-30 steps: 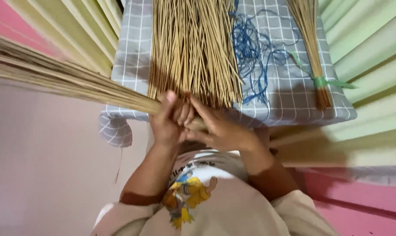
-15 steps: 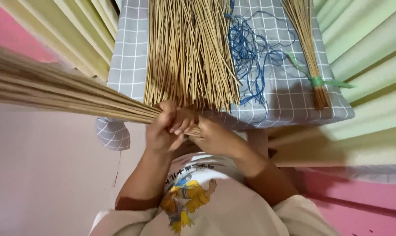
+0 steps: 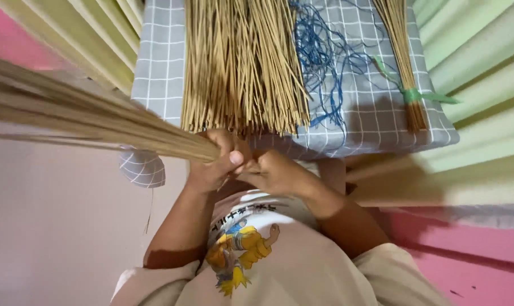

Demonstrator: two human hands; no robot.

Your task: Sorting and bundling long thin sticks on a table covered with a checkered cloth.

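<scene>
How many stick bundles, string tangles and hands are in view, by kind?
Tan stick bundles: 3 (one gripped by both hands, one loose pile on the grey checked cloth, one tied with green ribbon)
Blue string tangles: 1
Hands: 2 (left hand, right hand)
Total: 6

I am seeing dry, matt straw-coloured sticks (image 3: 98,122), a soft checked grey cloth (image 3: 376,122), thin blue string (image 3: 325,62) and a glossy green plastic tie (image 3: 413,95).

Bundle of thin tan broom sticks (image 3: 98,122): butt ends gathered tight at the bottom edge of the table, long stems fanning out to the left, near horizontal, held off the surface, slightly motion-blurred at the far ends.
</scene>
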